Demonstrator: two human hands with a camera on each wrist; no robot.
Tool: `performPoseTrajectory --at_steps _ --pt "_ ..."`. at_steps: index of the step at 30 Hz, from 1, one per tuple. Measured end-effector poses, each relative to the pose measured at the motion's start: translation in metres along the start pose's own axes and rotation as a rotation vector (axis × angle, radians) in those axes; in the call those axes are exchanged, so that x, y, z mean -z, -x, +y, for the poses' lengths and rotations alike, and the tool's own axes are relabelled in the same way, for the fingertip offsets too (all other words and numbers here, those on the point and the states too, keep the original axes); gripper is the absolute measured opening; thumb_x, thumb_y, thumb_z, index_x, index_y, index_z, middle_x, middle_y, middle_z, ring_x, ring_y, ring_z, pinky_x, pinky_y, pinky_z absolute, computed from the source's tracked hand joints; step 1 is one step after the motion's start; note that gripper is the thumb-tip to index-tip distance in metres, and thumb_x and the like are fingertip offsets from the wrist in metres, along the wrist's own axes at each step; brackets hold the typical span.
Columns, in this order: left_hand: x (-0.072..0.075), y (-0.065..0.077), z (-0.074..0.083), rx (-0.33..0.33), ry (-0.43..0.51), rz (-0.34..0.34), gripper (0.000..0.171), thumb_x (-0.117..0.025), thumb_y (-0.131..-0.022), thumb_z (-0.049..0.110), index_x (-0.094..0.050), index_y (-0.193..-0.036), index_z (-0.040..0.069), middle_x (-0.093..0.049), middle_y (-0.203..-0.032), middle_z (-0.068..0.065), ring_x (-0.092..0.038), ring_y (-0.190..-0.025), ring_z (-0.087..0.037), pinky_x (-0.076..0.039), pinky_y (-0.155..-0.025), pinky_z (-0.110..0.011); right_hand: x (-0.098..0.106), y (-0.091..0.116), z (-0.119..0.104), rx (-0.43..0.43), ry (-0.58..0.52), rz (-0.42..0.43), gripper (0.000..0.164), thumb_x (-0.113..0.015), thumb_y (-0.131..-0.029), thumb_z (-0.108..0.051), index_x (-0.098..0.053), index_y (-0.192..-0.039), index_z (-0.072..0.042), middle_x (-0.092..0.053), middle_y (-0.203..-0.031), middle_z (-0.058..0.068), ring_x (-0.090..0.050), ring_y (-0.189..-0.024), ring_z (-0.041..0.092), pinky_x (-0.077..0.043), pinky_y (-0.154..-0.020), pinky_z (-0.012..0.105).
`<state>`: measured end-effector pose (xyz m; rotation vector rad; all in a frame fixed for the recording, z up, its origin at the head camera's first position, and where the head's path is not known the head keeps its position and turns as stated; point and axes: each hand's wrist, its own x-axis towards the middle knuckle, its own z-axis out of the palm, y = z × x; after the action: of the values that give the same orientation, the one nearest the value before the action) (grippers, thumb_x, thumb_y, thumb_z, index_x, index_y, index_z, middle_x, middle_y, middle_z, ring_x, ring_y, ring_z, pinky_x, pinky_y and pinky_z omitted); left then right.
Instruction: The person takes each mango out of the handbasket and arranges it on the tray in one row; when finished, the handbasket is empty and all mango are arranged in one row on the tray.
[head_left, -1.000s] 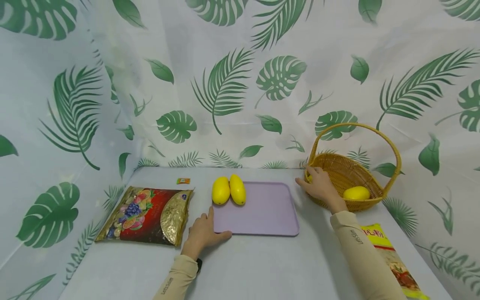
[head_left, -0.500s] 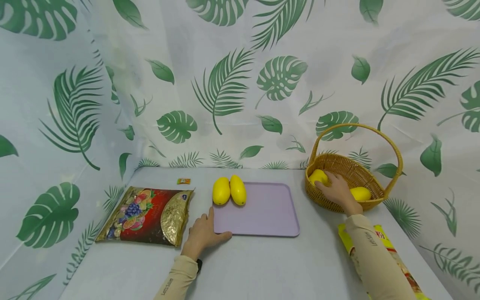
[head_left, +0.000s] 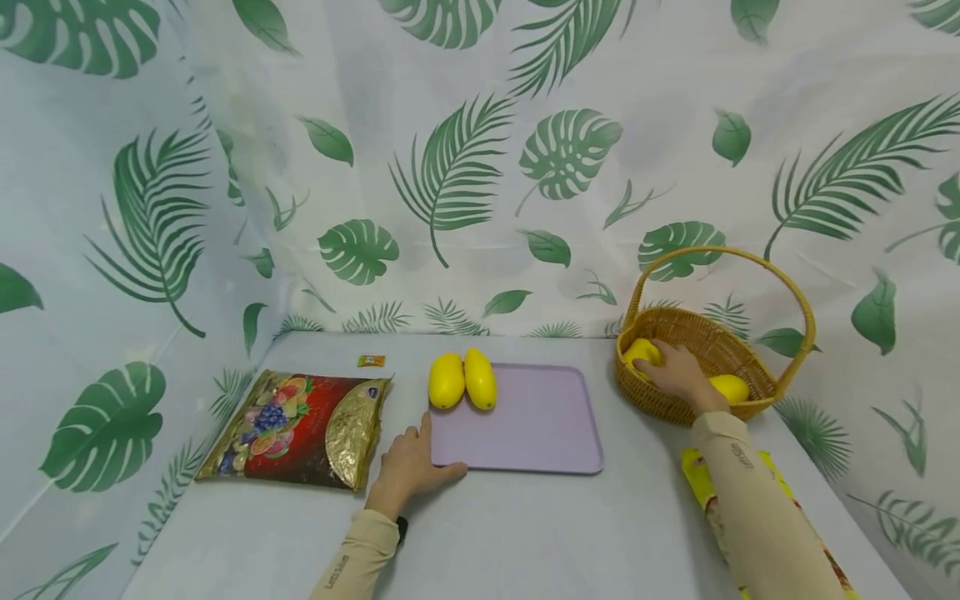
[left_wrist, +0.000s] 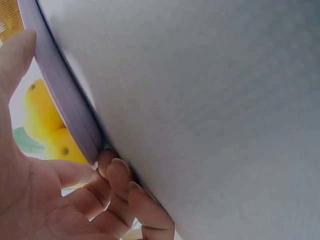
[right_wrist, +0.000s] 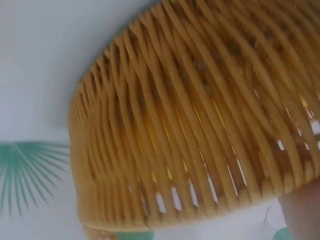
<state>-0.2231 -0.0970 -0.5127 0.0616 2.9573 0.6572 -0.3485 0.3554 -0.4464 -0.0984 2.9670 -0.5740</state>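
Two yellow mangoes (head_left: 463, 380) lie side by side at the back left of a lilac tray (head_left: 525, 425). My left hand (head_left: 408, 468) rests at the tray's front left corner, thumb along the front edge and index finger against the left side. In the left wrist view, the thumb and fingers touch the tray's rim (left_wrist: 65, 95). On the right, my right hand (head_left: 678, 372) reaches into a wicker basket (head_left: 720, 342) with a tall handle and holds a yellow mango (head_left: 642, 354), partly covered by the fingers. Another mango (head_left: 729, 388) lies beside the wrist. The right wrist view shows mostly basket wall (right_wrist: 190, 125).
A red and gold foil bag (head_left: 300, 429) with fruit pictures lies left of the tray. Behind it is a small orange wrapped sweet (head_left: 371, 361). A yellow packet (head_left: 699, 479) lies partly under the right forearm. A leaf-patterned curtain (head_left: 465, 167) hangs behind the table.
My right hand has moved from the basket's left rim to inside it and taken hold of the mango there. The left hand keeps its place at the tray corner.
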Motion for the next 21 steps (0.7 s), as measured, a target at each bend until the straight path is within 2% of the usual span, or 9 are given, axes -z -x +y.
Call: performPoseTrajectory --at_steps 4,6,12,15,18,21 --pt "0.0 -0.001 -0.001 0.002 0.004 0.0 0.117 -0.066 -0.067 0.074 -0.023 -0.151 0.005 -0.049 -0.136 -0.027 -0.054 -0.117 -0.039 -0.049 -0.089 -0.056 0.004 -0.01 0.0 0.026 0.075 -0.039 0.077 -0.045 -0.095 -0.049 -0.026 -0.146 0.006 -0.035 -0.14 0.04 -0.025 -0.13 0.057 -0.028 -0.104 0.067" --pt "-0.001 -0.001 -0.001 0.005 0.007 -0.001 0.117 -0.066 -0.067 0.074 -0.023 -0.151 0.005 -0.048 -0.136 -0.027 -0.054 -0.117 -0.039 -0.049 -0.089 -0.056 0.007 -0.014 0.001 0.027 0.109 -0.071 0.078 -0.045 -0.095 -0.051 -0.026 -0.146 0.004 -0.034 -0.141 0.04 -0.024 -0.131 0.057 -0.027 -0.105 0.068" --pt "0.002 -0.003 -0.001 0.007 0.002 0.004 0.117 -0.067 -0.066 0.074 -0.024 -0.15 0.005 -0.049 -0.135 -0.026 -0.055 -0.116 -0.038 -0.049 -0.088 -0.056 0.016 -0.022 -0.002 0.007 0.095 -0.144 0.08 -0.048 -0.093 -0.052 -0.024 -0.148 0.002 -0.021 -0.144 0.042 -0.024 -0.129 0.057 -0.028 -0.103 0.07" --pt "0.002 -0.003 -0.001 0.009 0.006 0.002 0.117 -0.067 -0.066 0.074 -0.024 -0.15 0.005 -0.049 -0.135 -0.026 -0.054 -0.116 -0.039 -0.049 -0.089 -0.055 0.017 -0.024 -0.004 0.0 0.094 -0.172 0.078 -0.048 -0.094 -0.05 -0.024 -0.148 0.001 -0.02 -0.145 0.041 -0.021 -0.131 0.057 -0.025 -0.105 0.07" --pt "0.002 -0.002 0.0 0.01 0.015 -0.004 0.117 -0.068 -0.066 0.073 -0.024 -0.15 0.005 -0.048 -0.136 -0.027 -0.054 -0.117 -0.04 -0.049 -0.091 -0.056 0.016 -0.026 -0.005 0.009 0.112 -0.192 0.076 -0.049 -0.094 -0.048 -0.026 -0.147 0.001 -0.024 -0.146 0.04 -0.014 -0.134 0.059 -0.019 -0.107 0.072" --pt "0.002 -0.002 0.001 0.014 0.017 -0.012 0.117 -0.068 -0.066 0.073 -0.024 -0.15 0.005 -0.048 -0.136 -0.028 -0.053 -0.117 -0.041 -0.048 -0.091 -0.056 0.014 -0.028 -0.007 0.023 0.128 -0.198 0.072 -0.051 -0.093 -0.044 -0.031 -0.145 0.002 -0.03 -0.144 0.038 -0.013 -0.135 0.058 -0.018 -0.108 0.071"
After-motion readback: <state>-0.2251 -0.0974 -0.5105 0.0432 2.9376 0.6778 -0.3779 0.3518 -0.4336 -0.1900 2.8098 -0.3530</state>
